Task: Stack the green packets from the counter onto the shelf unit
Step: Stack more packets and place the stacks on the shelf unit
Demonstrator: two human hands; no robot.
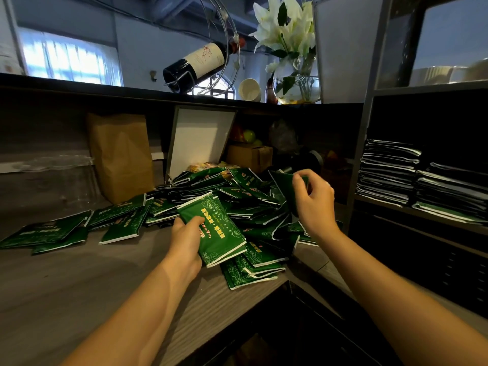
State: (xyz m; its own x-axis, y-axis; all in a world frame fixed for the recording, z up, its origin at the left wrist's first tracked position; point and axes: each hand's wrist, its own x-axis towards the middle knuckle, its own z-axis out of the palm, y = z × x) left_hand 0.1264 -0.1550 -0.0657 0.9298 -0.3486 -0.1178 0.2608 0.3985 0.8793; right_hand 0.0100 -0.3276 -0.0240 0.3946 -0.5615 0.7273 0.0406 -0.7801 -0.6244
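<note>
The left hand [184, 241] grips a green packet [212, 228] by its lower left corner, thumb on the printed face and fingers curled beneath. It holds the packet flat and face up, probably as the base on which to gather more. The right hand [314, 202] pinches a second packet [284, 186] at its top edge, between thumb and fingertips. This packet stands tilted above the heap [237, 194], which suggests it is being picked out to join the one on the left.

The heap lies loose on the worktop [79, 286], with packets overlapping at every angle and a few strays fanned out to the left. Many remain, so I judge the task far from done. On the right is the shelf unit [360, 154], where two stacks [390, 173] of packets already lie flat, side by side. They sit in deep shadow, so their green hardly shows and they cannot be counted.

Behind the heap stand a brown paper bag [121, 157], a leaning white panel [200, 138] and a cardboard box [250, 155]. Something yellowish lies half buried behind the packets. The print on the packets is too small to read.
</note>
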